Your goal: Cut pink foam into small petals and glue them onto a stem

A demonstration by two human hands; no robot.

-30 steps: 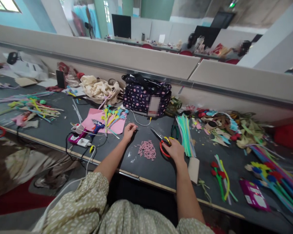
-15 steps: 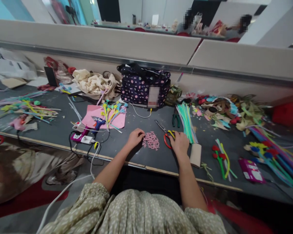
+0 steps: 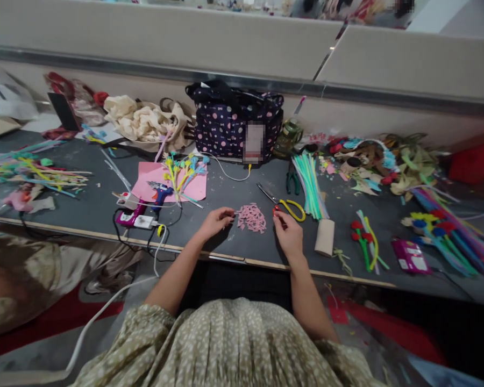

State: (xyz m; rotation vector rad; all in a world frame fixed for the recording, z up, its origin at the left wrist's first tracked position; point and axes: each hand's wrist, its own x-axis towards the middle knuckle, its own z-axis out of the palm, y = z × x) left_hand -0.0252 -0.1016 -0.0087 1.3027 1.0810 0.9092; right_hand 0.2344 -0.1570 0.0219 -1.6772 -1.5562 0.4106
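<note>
A heap of small pink cut pieces [image 3: 252, 217] lies on the dark table in front of me. At its left edge is my left hand [image 3: 216, 223], thumb and fingers pinched together; whatever is between the tips is too small to make out. To the right of the heap, a pair of scissors [image 3: 267, 194] lies with its blades pointing away to the left. My right hand [image 3: 289, 235] has its fingers closed at the red handle, mostly covering it. The yellow handle [image 3: 294, 208] shows beyond my fingers.
Dark green pliers [image 3: 292, 180] and a bundle of green pipe cleaners [image 3: 306, 185] lie behind the scissors. A cardboard piece [image 3: 325, 237] is right of my hand. On the left are a glue gun [image 3: 160, 194], pink sheet [image 3: 145, 174] and power strip [image 3: 135, 217]. A patterned bag [image 3: 221, 123] stands behind.
My right hand has shifted from the yellow handle towards me and left, onto the red handle. My left hand has drawn slightly left. The view has tilted down.
</note>
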